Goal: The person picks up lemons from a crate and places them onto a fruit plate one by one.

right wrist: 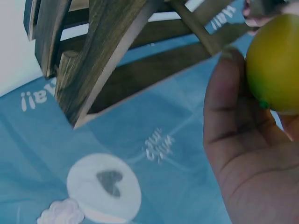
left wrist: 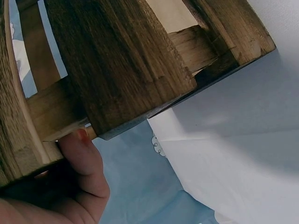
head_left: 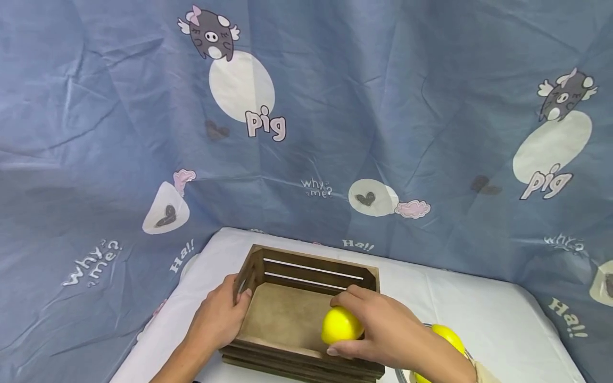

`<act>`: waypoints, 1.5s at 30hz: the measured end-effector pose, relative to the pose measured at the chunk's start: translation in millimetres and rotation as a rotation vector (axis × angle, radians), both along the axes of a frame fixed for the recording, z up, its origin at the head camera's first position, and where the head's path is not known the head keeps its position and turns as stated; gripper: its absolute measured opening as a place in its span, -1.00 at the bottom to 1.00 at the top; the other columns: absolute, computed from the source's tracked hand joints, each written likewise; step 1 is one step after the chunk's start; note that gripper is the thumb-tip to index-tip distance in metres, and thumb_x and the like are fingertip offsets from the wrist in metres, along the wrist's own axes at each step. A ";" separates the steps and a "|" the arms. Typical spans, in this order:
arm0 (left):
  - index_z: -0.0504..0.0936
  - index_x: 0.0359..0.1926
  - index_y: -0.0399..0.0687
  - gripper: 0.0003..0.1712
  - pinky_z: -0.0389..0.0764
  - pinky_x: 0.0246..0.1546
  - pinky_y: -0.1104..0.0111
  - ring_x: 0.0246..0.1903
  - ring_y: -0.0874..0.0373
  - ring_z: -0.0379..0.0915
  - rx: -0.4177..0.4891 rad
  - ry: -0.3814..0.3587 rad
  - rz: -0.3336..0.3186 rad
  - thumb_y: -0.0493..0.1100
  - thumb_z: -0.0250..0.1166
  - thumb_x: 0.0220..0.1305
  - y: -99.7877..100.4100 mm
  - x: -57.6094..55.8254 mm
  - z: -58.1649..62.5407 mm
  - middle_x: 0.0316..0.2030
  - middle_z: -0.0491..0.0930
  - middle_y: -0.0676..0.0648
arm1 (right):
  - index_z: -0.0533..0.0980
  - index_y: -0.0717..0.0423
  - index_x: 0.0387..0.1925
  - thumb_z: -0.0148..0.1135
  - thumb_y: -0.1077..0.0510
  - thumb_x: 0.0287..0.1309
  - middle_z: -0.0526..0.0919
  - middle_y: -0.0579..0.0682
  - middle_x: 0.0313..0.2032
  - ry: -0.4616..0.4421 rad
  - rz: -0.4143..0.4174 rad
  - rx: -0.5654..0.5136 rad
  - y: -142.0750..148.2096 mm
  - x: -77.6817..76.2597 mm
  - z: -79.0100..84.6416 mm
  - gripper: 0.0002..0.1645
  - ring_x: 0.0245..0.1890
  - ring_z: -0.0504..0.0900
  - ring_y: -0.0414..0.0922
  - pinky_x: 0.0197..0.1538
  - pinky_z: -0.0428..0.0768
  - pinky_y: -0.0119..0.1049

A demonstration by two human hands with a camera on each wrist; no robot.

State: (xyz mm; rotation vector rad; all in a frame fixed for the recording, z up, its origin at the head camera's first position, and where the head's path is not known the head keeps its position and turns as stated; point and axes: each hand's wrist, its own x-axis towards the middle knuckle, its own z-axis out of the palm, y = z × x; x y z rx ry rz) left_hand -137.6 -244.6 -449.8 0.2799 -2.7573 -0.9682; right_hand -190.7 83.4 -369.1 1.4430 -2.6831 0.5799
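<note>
A brown slatted wooden crate (head_left: 292, 348) stands on the white-covered table. My left hand (head_left: 217, 316) grips its left end wall, thumb over the top edge on the inside. In the left wrist view, curled fingers (left wrist: 84, 154) reach under a slat of the crate (left wrist: 117, 70). My right hand (head_left: 385, 330) holds a yellow lemon (head_left: 340, 325) over the right part of the crate, between thumb and fingers. The right wrist view shows the lemon (right wrist: 275, 65), with a green tip, beside the fingers (right wrist: 222, 98); the crate (right wrist: 112, 56) is farther off.
Right of the crate, a clear bowl (head_left: 401, 375) with yellow lemons (head_left: 447, 336) is partly hidden by my right forearm. A blue printed cloth (head_left: 306, 133) hangs behind the white table (head_left: 479, 314). The table's left edge runs close beside the left forearm.
</note>
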 end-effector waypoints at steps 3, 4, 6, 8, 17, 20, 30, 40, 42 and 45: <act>0.46 0.35 -0.34 -0.45 0.65 -0.14 -0.12 -0.05 -0.22 0.68 -0.003 -0.001 0.000 -0.02 0.13 0.58 1.5 -0.4 -0.3 0.03 0.69 -0.32 | 0.59 -0.26 0.05 0.48 -0.46 0.07 0.49 -0.43 -0.17 0.047 -0.055 -0.069 15.9 8.7 3.0 -0.37 -0.30 0.46 -0.42 -0.29 0.53 -0.40; 0.46 0.35 -0.34 -0.45 0.65 -0.14 -0.12 -0.05 -0.23 0.68 -0.004 -0.004 0.002 -0.02 0.13 0.58 1.9 -0.4 -0.5 0.03 0.68 -0.32 | 0.59 -0.28 0.05 0.49 -0.45 0.07 0.49 -0.44 -0.16 0.061 -0.073 -0.085 21.7 11.4 3.5 -0.38 -0.28 0.47 -0.42 -0.28 0.54 -0.40; 0.46 0.35 -0.34 -0.45 0.65 -0.14 -0.12 -0.05 -0.23 0.68 -0.004 -0.009 0.002 -0.02 0.13 0.58 2.4 -0.7 -1.1 0.03 0.68 -0.33 | 0.57 -0.30 0.05 0.51 -0.41 0.07 0.48 -0.43 -0.15 0.074 -0.103 -0.110 34.3 16.1 3.8 -0.41 -0.26 0.46 -0.42 -0.28 0.54 -0.40; 0.45 0.36 -0.34 -0.44 0.65 -0.14 -0.13 -0.05 -0.24 0.67 -0.004 -0.016 0.000 -0.02 0.13 0.58 2.7 -0.9 -1.6 0.04 0.68 -0.34 | 0.55 -0.35 0.04 0.53 -0.39 0.07 0.47 -0.45 -0.14 0.072 -0.145 -0.124 47.2 19.9 2.6 -0.42 -0.25 0.45 -0.42 -0.28 0.54 -0.40; 0.43 0.38 -0.35 -0.42 0.62 -0.08 -0.17 0.01 -0.32 0.65 -0.010 -0.021 -0.001 0.00 0.12 0.58 0.8 -1.5 -0.6 0.08 0.66 -0.38 | 0.56 -0.21 0.10 0.75 -0.22 -0.21 0.53 -0.44 -0.05 0.100 -0.361 -0.172 100.2 35.1 -26.0 -0.20 -0.17 0.48 -0.37 -0.27 0.59 -0.37; 0.41 0.39 -0.36 -0.39 0.62 -0.08 -0.18 0.03 -0.34 0.64 -0.013 -0.040 0.000 0.03 0.09 0.59 -0.3 -0.5 -0.1 0.10 0.64 -0.39 | 0.57 -0.15 0.08 0.78 -0.25 -0.32 0.56 -0.40 -0.02 0.137 -0.447 -0.150 111.2 42.3 -40.4 -0.13 -0.13 0.53 -0.30 -0.22 0.62 -0.33; 0.40 0.40 -0.36 -0.36 0.61 -0.03 -0.20 0.07 -0.36 0.62 -0.010 -0.046 -0.005 0.07 0.06 0.61 -0.5 -0.7 -0.5 0.13 0.63 -0.40 | 0.66 0.04 -0.16 0.88 -0.05 -0.56 0.55 -0.26 -0.17 0.280 -0.578 -0.266 143.2 55.2 -104.6 -0.21 -0.25 0.59 -0.28 -0.08 0.33 -0.81; 0.37 0.42 -0.33 -0.33 0.60 -0.05 -0.20 0.06 -0.34 0.62 -0.015 -0.061 -0.015 0.12 0.03 0.61 -3.6 -1.8 4.0 0.09 0.65 -0.38 | 0.66 0.07 -0.33 0.88 0.04 -0.69 0.52 -0.16 -0.36 0.345 -0.744 -0.201 162.8 64.4 -176.8 -0.29 -0.37 0.51 -0.28 -0.31 0.52 -0.51; 0.37 0.42 -0.34 -0.32 0.60 -0.04 -0.21 0.07 -0.36 0.61 -0.016 -0.070 -0.015 0.13 0.02 0.62 -3.7 -1.8 2.9 0.11 0.64 -0.39 | 0.66 0.07 -0.30 0.87 -0.04 -0.62 0.54 -0.14 -0.34 0.318 -0.781 -0.146 167.5 66.0 -183.6 -0.29 -0.35 0.52 -0.22 -0.32 0.58 -0.32; 0.36 0.42 -0.35 -0.33 0.59 -0.03 -0.23 0.08 -0.38 0.60 -0.012 -0.077 -0.013 0.11 0.03 0.62 -3.4 -2.2 1.0 0.12 0.63 -0.41 | 0.67 0.10 -0.25 0.83 -0.19 -0.51 0.56 -0.11 -0.30 0.270 -0.839 -0.070 170.8 66.7 -187.5 -0.25 -0.30 0.52 -0.16 -0.29 0.59 -0.13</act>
